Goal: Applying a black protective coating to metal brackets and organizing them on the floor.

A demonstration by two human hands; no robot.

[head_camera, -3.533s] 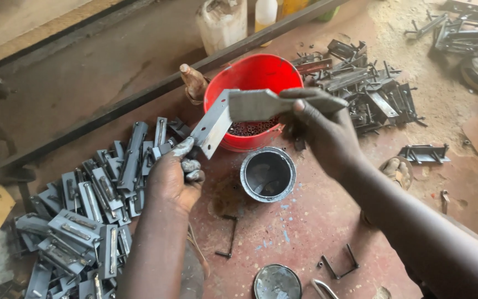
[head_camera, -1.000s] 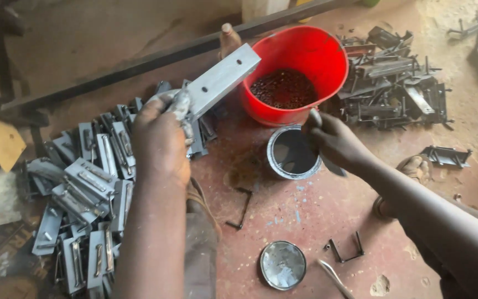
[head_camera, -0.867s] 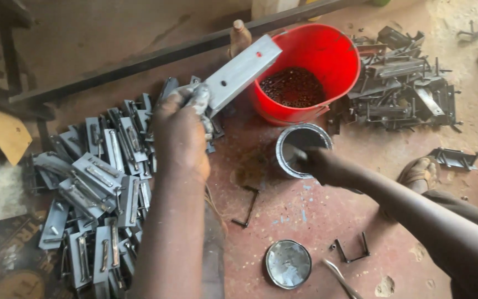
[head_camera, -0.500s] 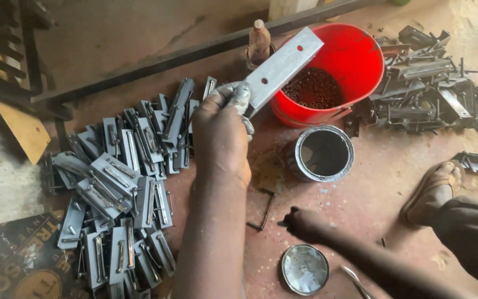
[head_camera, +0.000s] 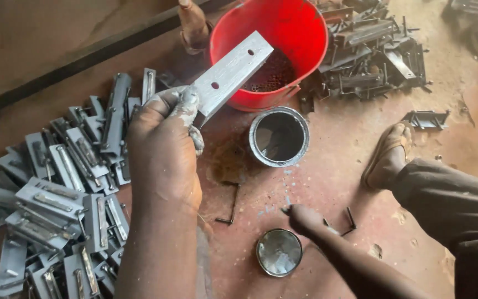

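Left hand stays clamped on plate, held over bucket rim. Right hand has left the tin, now down at floor by lid, fingers pinched; contents unclear.

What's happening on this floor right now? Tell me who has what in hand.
A person sits on the red floor. Their left hand grips a flat grey metal plate with two holes, tilted up toward the red bucket. The right hand is low at the floor, near a round tin lid and a bent metal rod. An open paint tin stands below the bucket. Grey painted latches are heaped at left, unpainted metal parts at right.
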